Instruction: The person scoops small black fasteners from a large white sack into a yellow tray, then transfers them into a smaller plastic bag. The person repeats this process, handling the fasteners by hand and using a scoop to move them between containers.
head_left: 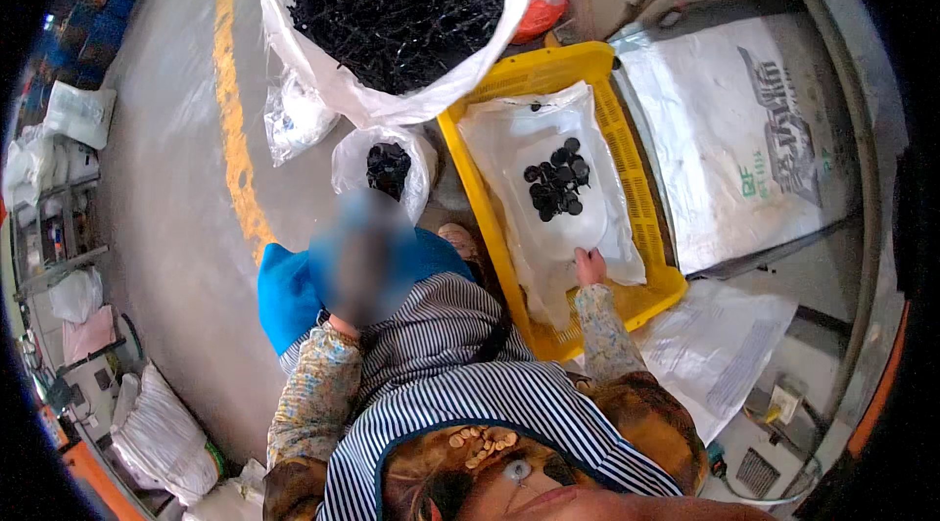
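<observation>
A yellow crate (545,60) holds a crumpled white liner (494,129) and a white tray (578,232), with several round black pieces (558,183) in a pile. My right hand (591,266) is closed at the tray's near edge, gripping it. My left hand (345,323) is over my lap on the blue cloth (284,296); a heavy blur hides its fingers and whatever may be in them. A small bag of black parts (388,168) stands beyond it.
A large white sack of black parts (392,7) stands ahead, with a plastic bag (299,115) beside it. A white sack (720,149) lies right of the crate. Shelving (54,266) and bulky sacks (166,433) are at left, past a yellow floor line (235,129).
</observation>
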Motion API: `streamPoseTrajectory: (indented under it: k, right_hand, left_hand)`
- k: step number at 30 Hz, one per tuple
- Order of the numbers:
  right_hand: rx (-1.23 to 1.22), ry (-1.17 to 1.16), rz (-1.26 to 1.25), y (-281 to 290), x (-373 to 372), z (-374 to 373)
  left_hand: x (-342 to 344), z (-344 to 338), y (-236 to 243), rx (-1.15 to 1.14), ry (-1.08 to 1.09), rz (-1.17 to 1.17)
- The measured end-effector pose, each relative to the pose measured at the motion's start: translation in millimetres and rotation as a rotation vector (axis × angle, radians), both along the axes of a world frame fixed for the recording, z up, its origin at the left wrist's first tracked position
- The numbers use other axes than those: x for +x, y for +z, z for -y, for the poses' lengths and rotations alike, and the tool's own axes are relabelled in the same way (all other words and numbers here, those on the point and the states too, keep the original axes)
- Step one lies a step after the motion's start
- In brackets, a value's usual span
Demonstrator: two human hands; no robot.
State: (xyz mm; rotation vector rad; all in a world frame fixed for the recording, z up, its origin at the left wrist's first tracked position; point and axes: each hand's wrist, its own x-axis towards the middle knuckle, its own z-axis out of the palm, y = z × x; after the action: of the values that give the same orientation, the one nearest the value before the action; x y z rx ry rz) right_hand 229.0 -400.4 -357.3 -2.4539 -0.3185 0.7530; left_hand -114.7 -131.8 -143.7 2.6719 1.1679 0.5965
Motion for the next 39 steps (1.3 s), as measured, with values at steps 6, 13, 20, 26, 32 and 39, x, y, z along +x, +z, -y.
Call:
streamPoseTrajectory:
  k: [6,13,20,26,32,39]
  right_hand:
    - [0.367,0.138,-0.027,127,-9,-25]
    - [0.63,0.388,-0.307,339,-2,-83]
    - [0.539,0.54,-0.239,383,-17,-205]
    - [0.776,0.353,-0.412,324,-61,-281]
    - [0.655,0.413,-0.284,290,-75,-314]
    - [0.583,0.486,0.75,334,-96,-280]
  left_hand:
    - [7,4,1,0.035,0.0,0.129]
    - [9,18,48,0.014,-0.127,0.455]
    - [15,34,96,-0.095,-0.199,0.58]
    - [20,7,81,-0.116,-0.219,0.57]
    - [28,-46,100,-0.111,-0.142,0.73]
    - [43,-109,157,0.03,-0.065,0.755]
